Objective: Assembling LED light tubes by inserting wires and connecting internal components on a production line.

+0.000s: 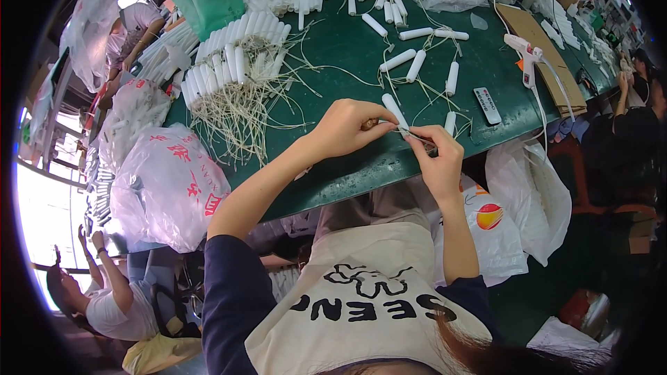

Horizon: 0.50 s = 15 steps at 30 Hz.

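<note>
Both hands meet over the near part of the green desk (pixel 340 179). Left hand (pixel 381 125) has thumb and fingers pinched at the near end of a white tube (pixel 392 107); right hand (pixel 411 135) pinches right beside it, seemingly on the thin wire, though it's too small to be sure. Probably a two-sided grip so the tube can't roll. Wired tubes (pixel 233 55) are bunched far left, likely to limit tangles, and the glue gun (pixel 526 59) sits right, presumably for easy reach.
</note>
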Each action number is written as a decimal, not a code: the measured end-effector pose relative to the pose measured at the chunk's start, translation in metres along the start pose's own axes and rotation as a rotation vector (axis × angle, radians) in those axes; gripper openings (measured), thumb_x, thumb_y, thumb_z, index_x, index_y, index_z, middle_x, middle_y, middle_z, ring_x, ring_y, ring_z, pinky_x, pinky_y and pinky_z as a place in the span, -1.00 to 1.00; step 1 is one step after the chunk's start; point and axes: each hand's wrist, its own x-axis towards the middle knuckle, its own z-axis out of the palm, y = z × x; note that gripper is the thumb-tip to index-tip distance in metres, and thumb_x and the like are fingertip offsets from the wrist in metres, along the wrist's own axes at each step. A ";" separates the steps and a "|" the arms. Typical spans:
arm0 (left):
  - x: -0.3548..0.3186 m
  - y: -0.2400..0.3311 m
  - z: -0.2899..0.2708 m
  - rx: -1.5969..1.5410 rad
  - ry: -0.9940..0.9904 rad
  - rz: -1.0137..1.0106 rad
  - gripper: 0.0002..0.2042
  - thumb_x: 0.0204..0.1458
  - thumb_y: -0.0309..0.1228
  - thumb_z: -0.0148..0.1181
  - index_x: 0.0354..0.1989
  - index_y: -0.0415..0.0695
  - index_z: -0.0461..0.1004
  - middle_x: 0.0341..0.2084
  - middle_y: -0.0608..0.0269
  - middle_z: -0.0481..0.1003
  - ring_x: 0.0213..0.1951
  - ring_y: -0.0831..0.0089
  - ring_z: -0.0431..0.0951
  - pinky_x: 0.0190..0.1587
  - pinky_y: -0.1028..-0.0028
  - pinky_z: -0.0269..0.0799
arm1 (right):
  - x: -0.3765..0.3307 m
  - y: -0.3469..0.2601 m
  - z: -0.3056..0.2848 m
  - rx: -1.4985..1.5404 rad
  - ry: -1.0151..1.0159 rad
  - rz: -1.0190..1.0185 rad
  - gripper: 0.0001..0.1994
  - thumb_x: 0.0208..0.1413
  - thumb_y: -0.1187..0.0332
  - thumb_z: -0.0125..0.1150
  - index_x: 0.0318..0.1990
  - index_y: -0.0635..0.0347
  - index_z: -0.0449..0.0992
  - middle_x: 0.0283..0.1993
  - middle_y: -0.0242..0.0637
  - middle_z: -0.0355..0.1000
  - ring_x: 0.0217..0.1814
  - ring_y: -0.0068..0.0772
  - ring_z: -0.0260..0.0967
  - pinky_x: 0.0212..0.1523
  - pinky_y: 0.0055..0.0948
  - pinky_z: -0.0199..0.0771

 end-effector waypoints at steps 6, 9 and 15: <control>0.001 0.001 0.000 0.023 -0.046 0.055 -0.90 -0.11 -0.40 0.25 -0.39 -0.05 0.56 -0.65 0.29 0.44 -0.64 0.40 0.45 -0.58 0.49 0.29 | -0.001 -0.001 -0.001 0.024 -0.017 0.016 -0.87 -0.08 0.57 0.27 -0.33 0.34 0.50 -0.42 -0.28 0.47 -0.43 -0.58 0.42 -0.38 -0.62 0.41; 0.002 0.003 -0.002 0.102 0.026 0.210 -0.89 -0.15 -0.41 0.28 -0.40 -0.03 0.55 -0.61 0.31 0.45 -0.63 0.39 0.45 -0.59 0.48 0.30 | -0.002 -0.002 -0.002 0.072 -0.038 0.084 -0.87 -0.08 0.56 0.28 -0.32 0.35 0.50 -0.42 -0.27 0.50 -0.41 -0.59 0.44 -0.35 -0.62 0.42; 0.006 0.003 -0.005 0.248 0.084 0.425 -0.84 -0.23 -0.42 0.30 -0.39 0.02 0.55 -0.64 0.37 0.41 -0.62 0.41 0.43 -0.65 0.47 0.27 | -0.001 -0.005 -0.003 0.149 -0.075 0.161 -0.86 -0.07 0.55 0.27 -0.30 0.36 0.51 -0.39 -0.27 0.52 -0.39 -0.60 0.45 -0.33 -0.63 0.43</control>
